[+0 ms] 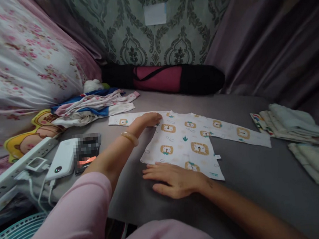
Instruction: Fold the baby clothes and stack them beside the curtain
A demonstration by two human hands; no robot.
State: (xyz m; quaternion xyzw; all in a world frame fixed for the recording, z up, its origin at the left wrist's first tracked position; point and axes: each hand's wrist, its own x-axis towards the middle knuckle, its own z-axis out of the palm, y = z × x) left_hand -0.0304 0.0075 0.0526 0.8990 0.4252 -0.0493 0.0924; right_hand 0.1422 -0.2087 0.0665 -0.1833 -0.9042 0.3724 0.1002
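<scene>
A small white long-sleeved shirt (177,140), printed with tan lion faces and green leaves, lies spread on the grey bed surface. Its sleeves reach out to both sides and the neckline is at the far end. My left hand (150,119), with a bangle on the wrist, rests on the shirt where the left-side sleeve meets the shoulder, fingers stretched out. At the near hem my right hand (176,179) lies palm down with fingers apart, partly on the cloth and partly on the bed. A small tag sticks out from the shirt's right side edge.
Folded cloths (292,123) are stacked at the right, with another folded cloth (317,164) nearer. Crumpled clothes (92,106) lie at the left. A white power bank (63,158), a power strip (22,169) and cables are near left. A long black-and-red bag (159,78) lies along the wall.
</scene>
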